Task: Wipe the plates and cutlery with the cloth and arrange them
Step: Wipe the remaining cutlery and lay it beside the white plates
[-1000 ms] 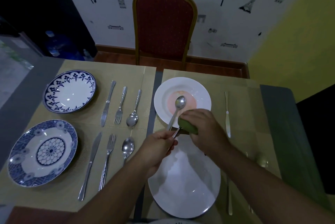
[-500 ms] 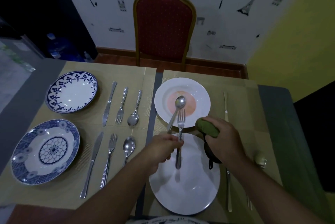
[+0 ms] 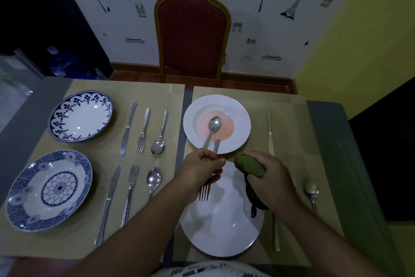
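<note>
Blue-patterned plates sit at the left of the grey counter (image 3: pixel 325 139) on a woven left mat (image 3: pixel 94 240): the far blue plate (image 3: pixel 79 116) and the near blue plate (image 3: pixel 48 190). Just to their right lie two rows of cutlery, handles pointing away from the person: far knife (image 3: pixel 127 129), far fork (image 3: pixel 143 130) and far spoon (image 3: pixel 160 134), then near knife (image 3: pixel 109 200), near fork (image 3: pixel 130 193) and near spoon (image 3: pixel 153 179).

On the right mat (image 3: pixel 289 108) the pink-centred plate (image 3: pixel 238 117) stands far, with a resting spoon (image 3: pixel 213 127) whose bowl lies in the pink patch and whose handle runs over the near rim toward the left hand; whether they touch cannot be told. The left hand (image 3: pixel 199 172) has its fingers curled round the middle of the held fork (image 3: pixel 204 192), tines pointing near over the near white plate (image 3: pixel 222 231), handle end above the far plate's near rim.

Just right of it, the right hand (image 3: pixel 272 178) grips the bunched green cloth (image 3: pixel 248 165) above the near white plate's right edge; a dark part hangs beneath the hand. Cloth and fork are apart.

Further right lie the far right knife (image 3: pixel 269 128), the near right knife (image 3: pixel 276 236) and the right spoon (image 3: pixel 311 189). A red chair (image 3: pixel 193 36) stands beyond the counter.
</note>
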Available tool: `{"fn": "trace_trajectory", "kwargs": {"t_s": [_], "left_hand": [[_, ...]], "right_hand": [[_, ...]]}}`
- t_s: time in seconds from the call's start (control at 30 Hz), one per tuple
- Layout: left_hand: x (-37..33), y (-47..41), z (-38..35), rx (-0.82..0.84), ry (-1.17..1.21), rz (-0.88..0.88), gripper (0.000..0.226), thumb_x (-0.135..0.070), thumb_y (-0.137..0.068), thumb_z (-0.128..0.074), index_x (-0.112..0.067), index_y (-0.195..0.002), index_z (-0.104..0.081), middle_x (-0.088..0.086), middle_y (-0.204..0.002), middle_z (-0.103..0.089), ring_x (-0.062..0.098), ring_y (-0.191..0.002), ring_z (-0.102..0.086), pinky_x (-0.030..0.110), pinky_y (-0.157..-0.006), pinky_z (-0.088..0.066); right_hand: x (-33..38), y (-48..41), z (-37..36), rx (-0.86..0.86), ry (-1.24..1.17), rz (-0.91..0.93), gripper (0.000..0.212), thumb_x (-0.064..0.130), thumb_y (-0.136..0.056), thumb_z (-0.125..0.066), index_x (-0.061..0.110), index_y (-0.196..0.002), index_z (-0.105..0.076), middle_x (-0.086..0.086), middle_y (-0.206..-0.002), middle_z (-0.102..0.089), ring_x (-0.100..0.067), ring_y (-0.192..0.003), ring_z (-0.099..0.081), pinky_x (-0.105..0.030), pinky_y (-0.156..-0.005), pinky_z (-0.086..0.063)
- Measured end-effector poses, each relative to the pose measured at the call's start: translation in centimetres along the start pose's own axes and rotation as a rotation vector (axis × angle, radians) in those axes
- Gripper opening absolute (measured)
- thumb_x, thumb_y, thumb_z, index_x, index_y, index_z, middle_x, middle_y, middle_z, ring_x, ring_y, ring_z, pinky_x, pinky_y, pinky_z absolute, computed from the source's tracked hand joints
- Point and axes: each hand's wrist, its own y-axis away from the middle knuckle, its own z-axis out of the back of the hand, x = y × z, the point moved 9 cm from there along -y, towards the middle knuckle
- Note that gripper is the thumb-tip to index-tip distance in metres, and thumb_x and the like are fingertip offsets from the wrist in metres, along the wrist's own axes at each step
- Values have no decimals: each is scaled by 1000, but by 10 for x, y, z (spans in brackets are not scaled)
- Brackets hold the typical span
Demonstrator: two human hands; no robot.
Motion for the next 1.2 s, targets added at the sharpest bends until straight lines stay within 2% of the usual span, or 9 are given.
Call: {"fn": "trace_trajectory", "kwargs": {"t_s": [0.13,0.23,0.4,0.53,0.67,0.8,0.97,1.07,1.2], "left_hand": [[5,0,-1,-33,-7,17,9,-7,-94,-62,-4,-102,-57,14,-93,-73,24,-76,-67,34,-71,-56],[5,-1,-4,-30,-79,14,10,-12,-100,-53,-9,-109,-55,12,-99,-74,26,-83,-72,37,-71,-58],[14,4,-22,104,130,109,23,-12,-105,-42,-7,-119,-60,12,-101,-72,25,-85,-67,40,-76,-59],[20,8,-35,195,285,159,22,-8,-103,-48,-6,-114,-67,11,-99,-70,23,-85,-66,43,-83,-59],[24,11,-38,243,336,173,21,-3,-96,-59,-4,-113,-71,10,-92,-72,23,-87,-67,41,-81,-61],[29,6,-32,219,182,148,26,-1,-88,-69,-8,-112,-74,11,-101,-74,22,-90,-67,34,-83,-59],[30,0,-42,207,62,111,22,3,-90,-65,-6,-108,-74,8,-93,-74,17,-78,-68,28,-74,-59],[30,-5,-57,211,24,100,23,4,-91,-63,-6,-108,-74,7,-90,-75,17,-76,-69,27,-74,-60],[23,-19,-93,203,3,84,22,3,-91,-64,-2,-111,-71,17,-104,-75,26,-88,-70,35,-83,-60]], "right_hand": [[-3,6,-1,23,-6,-23,47,-9,-73,-66,18,-112,-72,31,-99,-58,24,-95,-51,4,-79,-36],[1,9,-2,41,-5,3,47,-9,-73,-67,17,-111,-72,36,-99,-54,23,-95,-52,4,-78,-37],[4,12,0,28,-30,30,46,-13,-71,-67,12,-109,-72,25,-96,-59,22,-94,-53,2,-80,-38],[1,15,2,25,-32,17,48,-13,-71,-65,15,-109,-73,29,-97,-60,19,-94,-55,-1,-80,-40],[-3,17,5,22,-29,-8,49,-13,-71,-64,16,-110,-73,35,-100,-57,19,-96,-54,-1,-81,-40],[-6,19,6,8,-35,-11,48,-14,-70,-64,14,-108,-73,35,-98,-57,20,-94,-54,0,-80,-39],[-15,24,5,23,-44,-28,48,-11,-73,-65,17,-111,-72,31,-99,-60,18,-95,-56,-1,-81,-40],[-30,25,12,17,-61,-69,49,-7,-74,-64,21,-113,-71,19,-104,-67,8,-98,-60,-7,-86,-45],[-55,15,48,-57,-70,-105,47,-7,-73,-65,18,-112,-72,18,-102,-66,10,-96,-58,-4,-85,-41]]}}
